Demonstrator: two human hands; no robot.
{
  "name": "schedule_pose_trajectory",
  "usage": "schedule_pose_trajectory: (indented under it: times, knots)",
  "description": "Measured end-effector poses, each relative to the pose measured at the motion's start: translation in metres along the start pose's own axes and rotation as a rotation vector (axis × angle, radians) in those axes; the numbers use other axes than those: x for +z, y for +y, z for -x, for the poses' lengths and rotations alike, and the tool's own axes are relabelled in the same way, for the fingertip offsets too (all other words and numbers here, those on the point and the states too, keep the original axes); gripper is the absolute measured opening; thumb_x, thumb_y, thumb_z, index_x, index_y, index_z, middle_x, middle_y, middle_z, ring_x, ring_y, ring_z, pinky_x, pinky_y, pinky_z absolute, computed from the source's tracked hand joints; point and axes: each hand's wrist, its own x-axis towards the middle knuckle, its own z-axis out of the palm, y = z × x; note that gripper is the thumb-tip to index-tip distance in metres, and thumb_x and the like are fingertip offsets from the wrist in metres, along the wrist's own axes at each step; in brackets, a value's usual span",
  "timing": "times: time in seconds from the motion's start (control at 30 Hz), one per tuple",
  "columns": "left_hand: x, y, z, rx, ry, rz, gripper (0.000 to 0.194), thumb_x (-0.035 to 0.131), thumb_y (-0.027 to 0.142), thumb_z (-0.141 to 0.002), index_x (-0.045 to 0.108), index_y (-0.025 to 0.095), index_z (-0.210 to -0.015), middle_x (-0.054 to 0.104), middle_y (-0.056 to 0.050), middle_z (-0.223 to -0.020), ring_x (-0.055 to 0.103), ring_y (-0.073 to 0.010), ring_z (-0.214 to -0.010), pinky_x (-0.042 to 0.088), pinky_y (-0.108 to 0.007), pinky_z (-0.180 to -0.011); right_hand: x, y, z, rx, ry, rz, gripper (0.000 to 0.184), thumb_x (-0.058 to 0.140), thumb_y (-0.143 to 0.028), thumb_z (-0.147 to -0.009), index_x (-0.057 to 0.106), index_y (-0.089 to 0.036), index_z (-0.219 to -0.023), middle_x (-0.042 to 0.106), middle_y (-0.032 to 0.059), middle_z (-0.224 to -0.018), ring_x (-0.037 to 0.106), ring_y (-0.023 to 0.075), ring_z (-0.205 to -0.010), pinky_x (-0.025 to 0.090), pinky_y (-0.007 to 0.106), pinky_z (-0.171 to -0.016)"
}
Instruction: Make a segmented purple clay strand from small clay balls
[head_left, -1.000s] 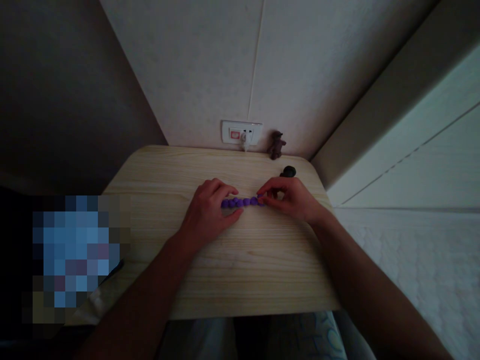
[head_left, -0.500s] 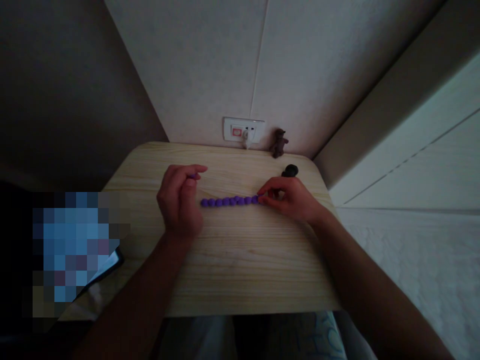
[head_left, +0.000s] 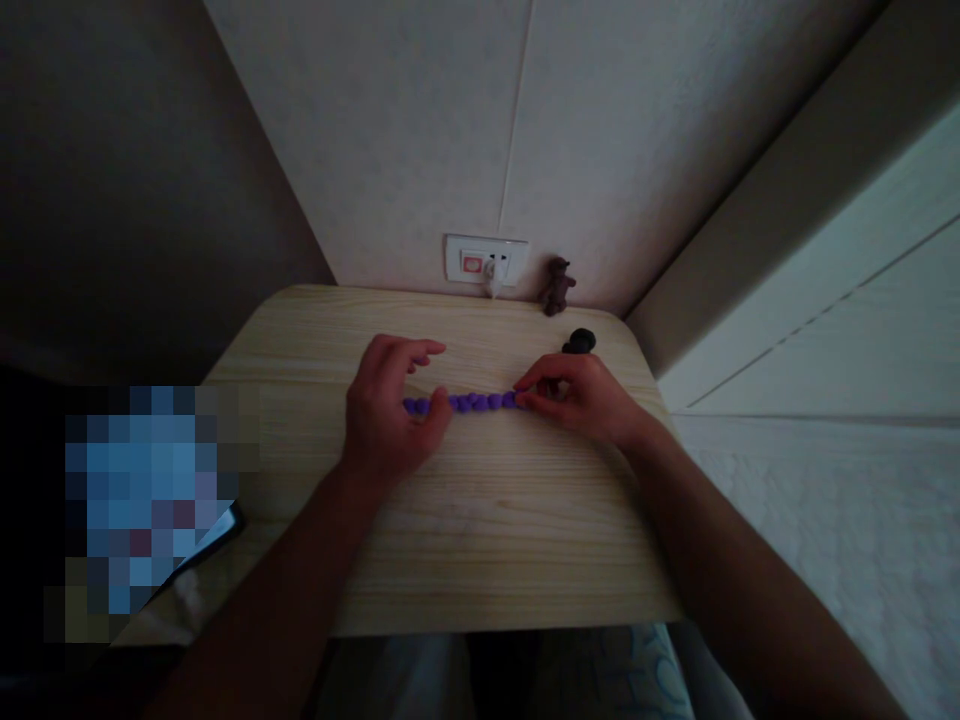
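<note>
A row of small purple balls, clay-like in look and touching one another, forms a strand (head_left: 480, 402) on the wooden table. My right hand (head_left: 576, 392) pinches the ball at its right end between thumb and fingertips. Over the left part of the row is my left hand (head_left: 394, 405), its thumb and forefinger spread apart. The left thumb covers some of the balls. Under the left forefinger a purplish spot shows, too dim to make out clearly.
Beyond my right hand lies a round black object (head_left: 580, 341). A small brown bear figure (head_left: 556, 287) stands against the wall beside a socket (head_left: 463, 260) with a white plug. At the left is a device (head_left: 217, 540) with a blurred-out screen. The table (head_left: 465, 560) has rounded back corners.
My left hand has moved right, over the left part of the row, and its thumb has parted from the fingers. My right hand keeps its pinch in the same place.
</note>
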Motion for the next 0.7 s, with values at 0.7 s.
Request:
schedule_pose_trajectory:
  times: [0.7]
  knots:
    - [0.027,0.002,0.003,0.067,-0.301,-0.180,0.056,0.082,0.031,-0.079,0.057,0.020,-0.127,0.062,-0.011,-0.115,0.059,-0.0295,-0.107,0.050,-0.046,-0.095,0.000,-0.002,0.000,-0.046,0.004,0.026,0.014,0.074,-0.029,-0.086,0.079,-0.018,-0.094,0.070,0.0040,-0.080,0.058,0.0135,-0.066,0.045,0.027,-0.061]
